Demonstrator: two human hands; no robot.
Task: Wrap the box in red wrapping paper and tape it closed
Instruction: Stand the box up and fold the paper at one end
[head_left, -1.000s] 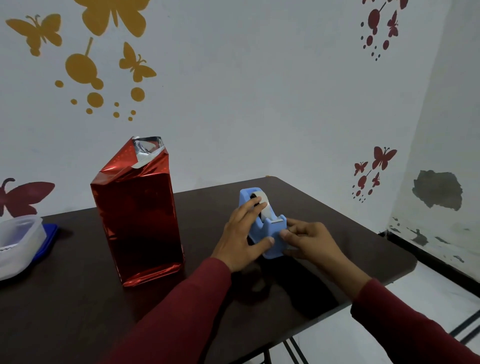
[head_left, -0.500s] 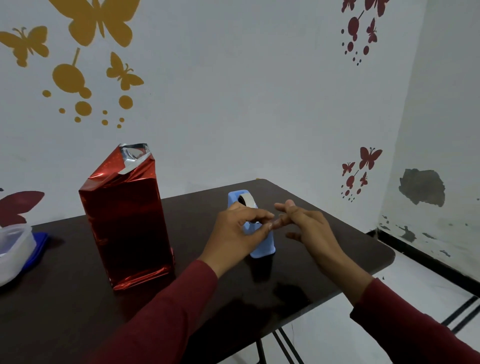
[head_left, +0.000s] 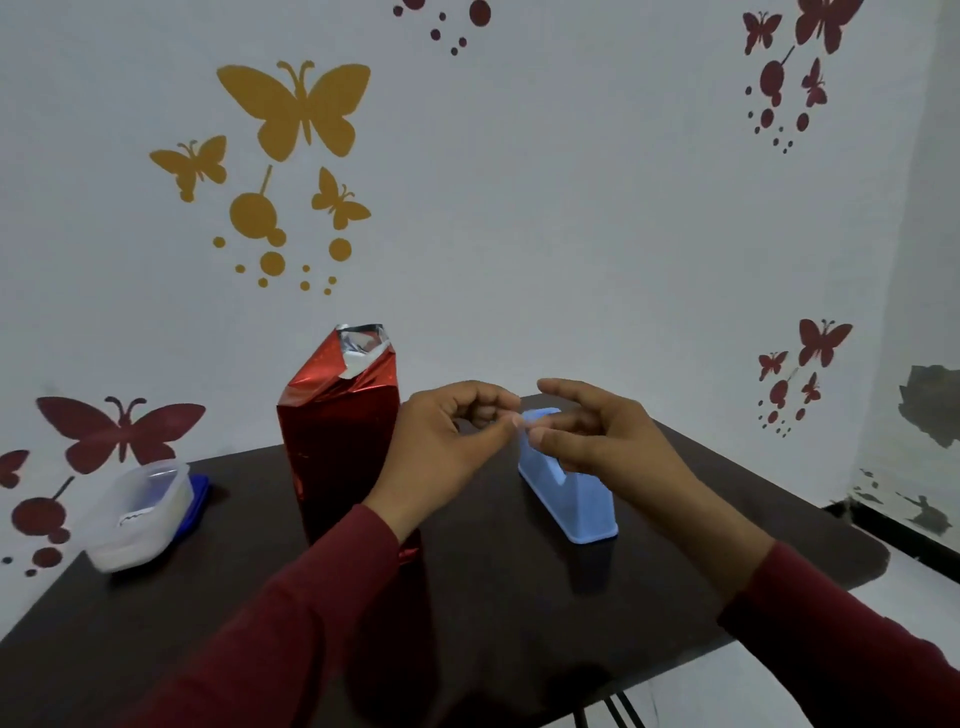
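Observation:
The box wrapped in red wrapping paper (head_left: 340, 441) stands upright on the dark table (head_left: 519, 613). Its top end is open, with silver paper flaps sticking up. To its right stands the blue tape dispenser (head_left: 576, 499). My left hand (head_left: 447, 447) and my right hand (head_left: 602, 431) are raised above the dispenser, fingertips meeting. Between them they pinch a small, barely visible piece of clear tape (head_left: 522, 422). My left hand partly hides the box's right edge.
A clear plastic container (head_left: 140, 514) lies on a blue lid (head_left: 196, 504) at the table's left. A white wall with butterfly stickers rises behind. The table's right edge (head_left: 878, 561) drops to a white floor.
Both hands have left the dispenser and risen above it with a piece of tape. The view has shifted, so box and dispenser sit further right in the frame.

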